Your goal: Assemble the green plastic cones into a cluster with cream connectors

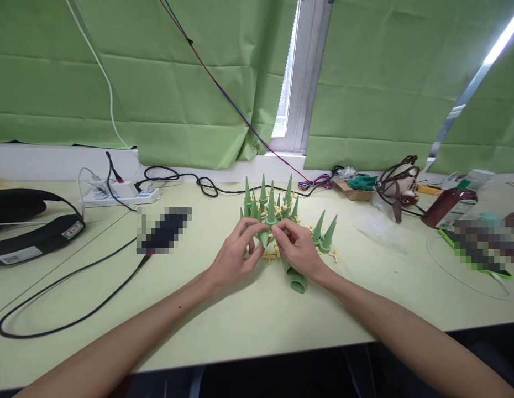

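Observation:
My left hand [239,249] closes its fingers around a green plastic spike [263,239], whose pointed end faces down toward me. My right hand [298,246] is pinched against the same spike's upper side; whatever sits between its fingertips is too small and too covered to make out. Just behind both hands stands a cluster of upright green spikes [271,204], with small yellow T-shaped pieces [270,256] scattered among and in front of them. To the right of my right hand are more upright spikes [328,236]. Below it lie hollow green threaded parts [298,283].
A dark phone [164,231] with a blurred screen lies left, its black cable looping across the table [190,337]. Farther left are a black curved device [41,237] and a power strip [120,193]. At right are a plastic bag [381,229], a cardboard box [354,190] and a dark red bottle [447,207].

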The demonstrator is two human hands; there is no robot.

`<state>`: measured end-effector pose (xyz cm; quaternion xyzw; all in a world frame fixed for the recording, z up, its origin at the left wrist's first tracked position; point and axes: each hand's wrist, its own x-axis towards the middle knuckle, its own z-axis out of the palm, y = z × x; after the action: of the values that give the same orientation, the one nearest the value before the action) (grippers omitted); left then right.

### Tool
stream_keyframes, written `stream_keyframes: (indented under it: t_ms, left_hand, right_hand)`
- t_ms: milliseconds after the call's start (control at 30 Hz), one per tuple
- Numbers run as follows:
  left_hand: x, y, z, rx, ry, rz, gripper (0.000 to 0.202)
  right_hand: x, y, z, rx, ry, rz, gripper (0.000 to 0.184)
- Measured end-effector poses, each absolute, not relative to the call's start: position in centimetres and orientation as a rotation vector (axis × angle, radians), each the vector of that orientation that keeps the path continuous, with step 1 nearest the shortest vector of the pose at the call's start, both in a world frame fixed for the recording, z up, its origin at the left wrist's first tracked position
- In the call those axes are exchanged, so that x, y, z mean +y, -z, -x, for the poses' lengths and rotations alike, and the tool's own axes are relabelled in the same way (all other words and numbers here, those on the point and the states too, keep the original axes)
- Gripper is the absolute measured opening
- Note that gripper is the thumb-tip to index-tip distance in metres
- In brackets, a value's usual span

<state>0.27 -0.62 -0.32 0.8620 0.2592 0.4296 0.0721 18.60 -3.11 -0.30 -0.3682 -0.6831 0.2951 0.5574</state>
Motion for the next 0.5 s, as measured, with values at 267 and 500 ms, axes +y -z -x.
stream_keyframes:
  t_ms: [267, 500]
  left_hand:
    - [-0.92, -0.32, -0.51, 0.982, -1.113, -2.221, 0.019]
    - [-0.72, -0.67, -0.38, 0.92, -0.906, -1.963, 0.054]
  right_hand:
    - [-3.2, 0.01, -18.52, -1.499, -0.697, 0.843, 0.025]
    - [-3.34, -0.06, -18.5, -1.595, -0.615, 0.826, 0.021]
